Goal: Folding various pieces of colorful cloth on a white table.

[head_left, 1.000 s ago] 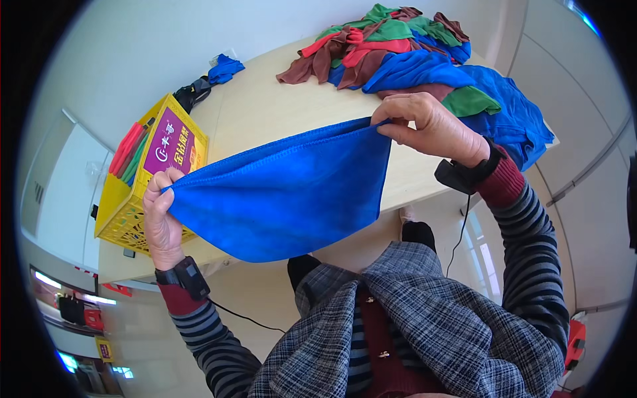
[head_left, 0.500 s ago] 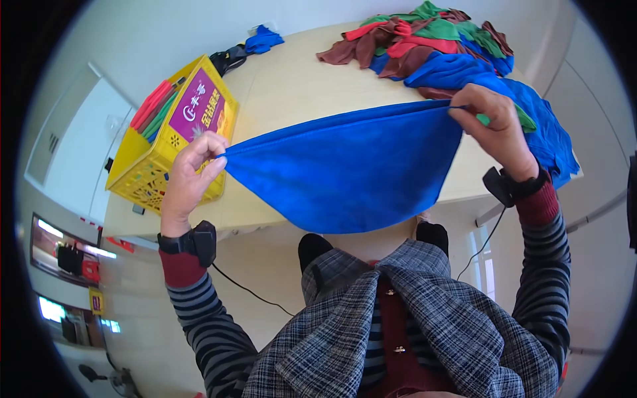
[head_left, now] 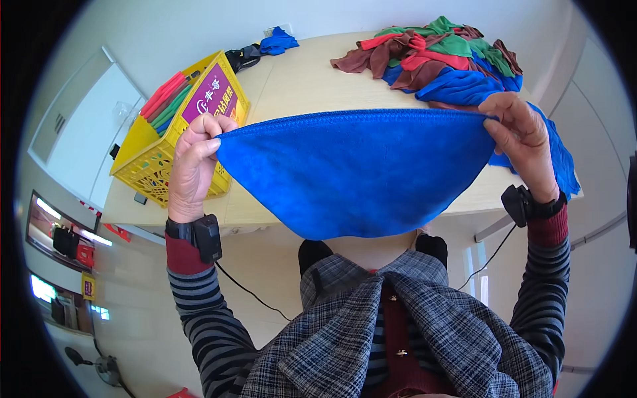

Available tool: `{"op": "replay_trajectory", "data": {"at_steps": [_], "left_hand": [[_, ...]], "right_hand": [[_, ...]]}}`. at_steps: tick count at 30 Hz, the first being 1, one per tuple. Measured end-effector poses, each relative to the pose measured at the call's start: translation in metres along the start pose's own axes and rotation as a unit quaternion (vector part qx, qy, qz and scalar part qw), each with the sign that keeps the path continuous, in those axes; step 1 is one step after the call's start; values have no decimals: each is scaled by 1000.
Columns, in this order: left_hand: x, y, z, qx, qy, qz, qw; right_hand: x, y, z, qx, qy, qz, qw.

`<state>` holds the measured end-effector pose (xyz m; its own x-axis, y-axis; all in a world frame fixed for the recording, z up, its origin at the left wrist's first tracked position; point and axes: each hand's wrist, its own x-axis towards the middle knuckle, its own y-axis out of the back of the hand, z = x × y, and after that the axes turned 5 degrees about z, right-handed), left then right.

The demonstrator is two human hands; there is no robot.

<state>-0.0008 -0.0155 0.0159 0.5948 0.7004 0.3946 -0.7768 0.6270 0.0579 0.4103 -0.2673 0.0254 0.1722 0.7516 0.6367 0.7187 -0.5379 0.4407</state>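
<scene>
Stretching a blue cloth [head_left: 358, 176] taut between both hands, in the air just above the near edge of the worktop [head_left: 298, 79].

Left hand [head_left: 194, 162] pinches one top corner in a closed grip; right hand [head_left: 521, 142] pinches the other between thumb and fingers, and the middle sags toward the person's chest. Each grip catches only a little fabric, so a pull too hard could likely slip a corner free and let the cloth drop off the edge. Farther off, a yellow crate [head_left: 166, 142] sits left, and a pile of cloths [head_left: 438, 60] lies right.
</scene>
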Motion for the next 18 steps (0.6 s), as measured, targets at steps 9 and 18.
{"op": "replay_trajectory", "data": {"at_steps": [9,18], "left_hand": [[1,-5,13,190,-34,-35,981],[73,-42,-2,308,-165,-42,936]], "right_hand": [[2,9,1,-132,-18,-172,976],[26,26,53,-93,-75,-59,991]]}}
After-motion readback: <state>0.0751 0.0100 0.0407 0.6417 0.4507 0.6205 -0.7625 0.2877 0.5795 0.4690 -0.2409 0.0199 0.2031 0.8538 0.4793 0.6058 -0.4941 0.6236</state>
